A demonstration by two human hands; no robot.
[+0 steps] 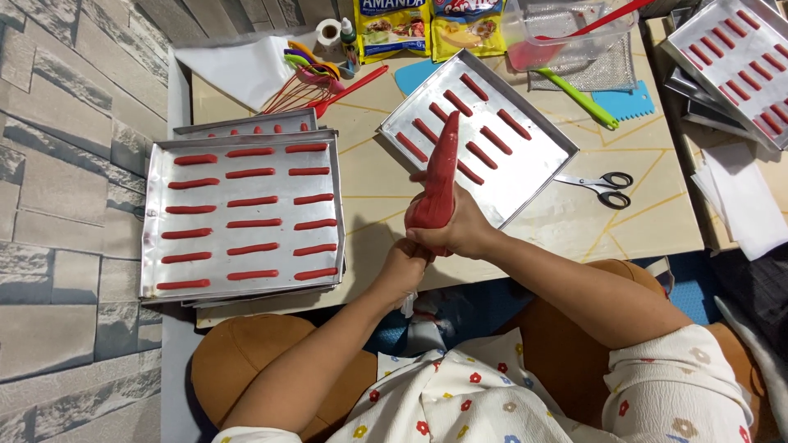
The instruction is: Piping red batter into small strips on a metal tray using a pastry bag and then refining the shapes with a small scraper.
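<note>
My right hand (461, 228) is clamped around the fat lower part of the red piping bag (438, 176), whose tip points away from me over the near corner of a tilted metal tray (533, 168). My left hand (406, 261) closes on the bag's twisted tail just beneath. Beyond my knuckles the tray carries rows of red piped strips (480, 131). Off to the left sits a full tray (156, 221) stacked on others. To the right lie scissors (606, 189); farther off are a green-handled spatula (579, 97) and whisks (300, 86).
</note>
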